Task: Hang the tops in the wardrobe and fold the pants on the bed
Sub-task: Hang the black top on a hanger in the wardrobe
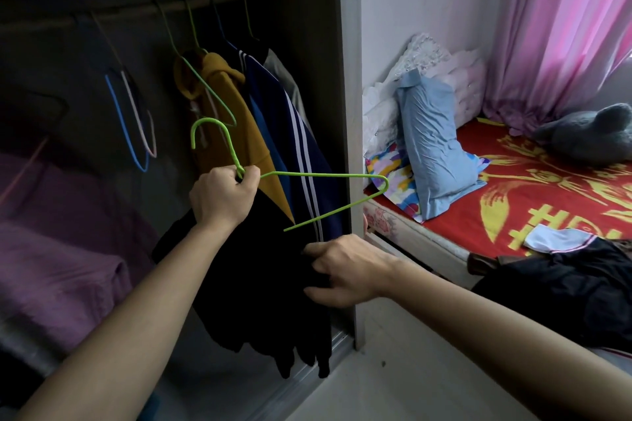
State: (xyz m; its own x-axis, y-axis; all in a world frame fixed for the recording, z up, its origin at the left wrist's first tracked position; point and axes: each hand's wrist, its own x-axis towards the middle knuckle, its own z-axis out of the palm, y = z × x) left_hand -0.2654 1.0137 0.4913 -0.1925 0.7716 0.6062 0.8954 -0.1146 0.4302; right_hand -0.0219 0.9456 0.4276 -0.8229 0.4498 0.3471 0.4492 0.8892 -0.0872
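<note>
A limp black fabric top [260, 284] droops between both hands. Fingers of the left hand [222, 196] clench the neck of a thin lime-green wire hanger [325, 175]. Fingers of the right hand [345, 270] pinch the cloth. Beyond the fingers, three hung tops [236, 106] fill the grey wardrobe [349, 79]. A red-blanketed bed [547, 202] lies to their right.

Left hand [222, 196] gripping green hanger [325, 176], right hand [345, 272] pinching black top [260, 284]

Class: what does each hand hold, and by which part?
The left hand grips the green hanger at its neck, below the hook; the right hand pinches the black garment at its right side.
</note>
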